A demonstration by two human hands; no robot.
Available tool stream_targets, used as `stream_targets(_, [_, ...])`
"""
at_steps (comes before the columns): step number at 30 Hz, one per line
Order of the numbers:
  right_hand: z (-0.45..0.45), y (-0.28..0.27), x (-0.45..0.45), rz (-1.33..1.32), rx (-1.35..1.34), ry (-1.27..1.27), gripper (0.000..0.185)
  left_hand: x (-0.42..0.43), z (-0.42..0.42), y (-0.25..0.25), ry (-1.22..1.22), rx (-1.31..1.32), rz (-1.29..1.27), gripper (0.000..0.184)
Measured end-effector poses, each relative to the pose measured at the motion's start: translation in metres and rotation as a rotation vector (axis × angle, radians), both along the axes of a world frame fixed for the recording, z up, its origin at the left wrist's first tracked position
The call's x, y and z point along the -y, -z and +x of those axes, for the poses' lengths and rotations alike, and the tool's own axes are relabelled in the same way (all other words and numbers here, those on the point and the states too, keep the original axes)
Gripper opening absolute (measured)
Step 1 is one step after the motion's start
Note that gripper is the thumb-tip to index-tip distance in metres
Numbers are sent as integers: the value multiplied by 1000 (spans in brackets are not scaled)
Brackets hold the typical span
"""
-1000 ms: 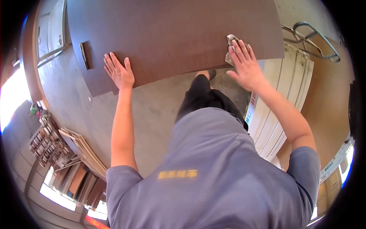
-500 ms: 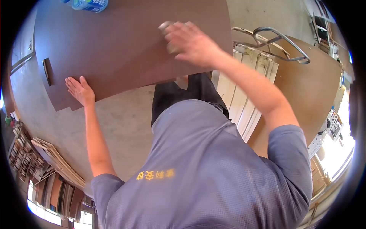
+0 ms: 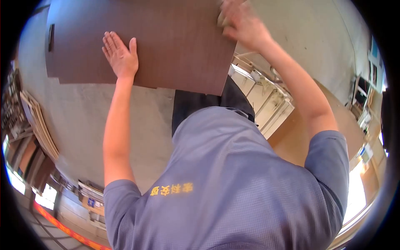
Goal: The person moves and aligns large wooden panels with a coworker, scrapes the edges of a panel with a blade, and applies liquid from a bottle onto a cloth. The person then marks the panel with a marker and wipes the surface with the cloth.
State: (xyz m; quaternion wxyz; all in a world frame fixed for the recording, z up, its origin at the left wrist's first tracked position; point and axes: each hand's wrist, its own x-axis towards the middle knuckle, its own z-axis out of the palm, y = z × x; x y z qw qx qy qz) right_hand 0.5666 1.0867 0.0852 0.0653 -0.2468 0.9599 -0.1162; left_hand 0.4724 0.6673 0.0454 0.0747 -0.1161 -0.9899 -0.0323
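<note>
A large dark brown panel [image 3: 179, 50] fills the top of the view, with a dark slot or handle [image 3: 51, 37] near its left edge. My left hand [image 3: 121, 58] lies flat on the panel, palm down, fingers spread and holding nothing. At the panel's upper right edge is my right hand [image 3: 243, 25], blurred by motion, its fingers bent round a greyish cloth [image 3: 223, 18]. Only a little of the cloth shows beside the fingers.
Pale stacked boards [image 3: 266, 100] stand to the right of my legs, with a brown board [image 3: 291, 137] beside them. Thin sheets [image 3: 39, 125] lean at the left. Grey floor [image 3: 83, 121] shows below the panel. Equipment [image 3: 360, 93] is at the far right.
The view has shifted, and the blue-labelled bottle has left it. My right hand has moved from the panel's middle to its right edge with the cloth. My left hand rests farther in from the panel's left edge.
</note>
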Motion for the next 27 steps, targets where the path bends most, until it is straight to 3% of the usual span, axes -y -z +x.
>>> stream_targets(2, [-25,-1,6,201,-36,344,92,-5,5,-9,17,12,99,81])
stream_targets(4, [42,-18,51,140,155,-17,89,-4,-2,-7,-15,-15,120,81])
stream_targets(6, [75,-22,67,-21,255,-187,89,-1,1,-6,-2,-15,119,79])
stream_targets(10, [61,-23,75,94,77,-60,86,-1,1,-3,-10,-56,156,75])
stream_targets(12, [82,-31,108,62,254,-171,85,2,1,0,-19,-83,175,74])
stream_targets(17, [48,-11,118,45,54,-386,80,-1,4,-4,-55,-71,162,72])
stream_targets(19, [16,-16,109,59,-38,19,75,0,6,-1,-85,-68,133,70])
stream_targets(20, [17,-28,105,83,-73,15,75,-2,8,-5,-91,-66,130,69])
stream_targets(22, [48,-53,102,191,231,-112,73,-6,8,-13,-90,-86,136,68])
stream_targets(24, [82,-35,82,9,226,-340,73,-9,11,-16,-119,-25,100,67])
stream_targets(27, [53,-34,52,16,178,-419,76,-8,12,-16,-109,-30,98,67])
